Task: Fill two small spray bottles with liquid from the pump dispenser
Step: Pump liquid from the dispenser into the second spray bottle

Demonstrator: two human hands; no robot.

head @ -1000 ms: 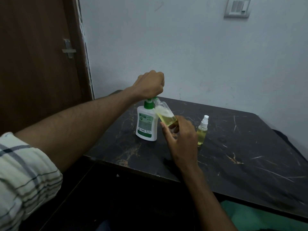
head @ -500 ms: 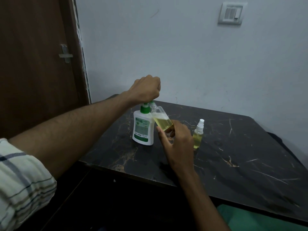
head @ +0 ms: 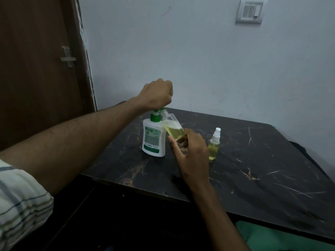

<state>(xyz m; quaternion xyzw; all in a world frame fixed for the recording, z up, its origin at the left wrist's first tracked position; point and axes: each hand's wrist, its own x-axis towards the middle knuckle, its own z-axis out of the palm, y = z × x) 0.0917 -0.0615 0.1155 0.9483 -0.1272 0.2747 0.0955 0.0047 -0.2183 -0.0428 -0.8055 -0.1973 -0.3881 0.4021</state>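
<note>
A white pump dispenser (head: 153, 140) with a green pump stands on the dark marble table (head: 253, 169). My left hand (head: 157, 94) is a closed fist on top of the pump head, hiding it. My right hand (head: 190, 153) holds an uncapped clear spray bottle (head: 173, 127) tilted left, its open neck right under the fist at the pump spout. Yellow-green liquid fills its lower part, with foam above. A second small spray bottle (head: 213, 144), capped with a white sprayer and holding yellow liquid, stands upright to the right of my right hand.
The table's near edge runs diagonally from lower left to right. A brown door (head: 36, 69) with a metal latch is at the left. A pale wall with a switch plate (head: 251, 10) lies behind. Green cloth (head: 272, 238) shows under the table's front edge.
Both hands keep their hold on the pump and the tilted bottle. The camera view shifted slightly; the fist sits about as low on the pump as half a second ago.
</note>
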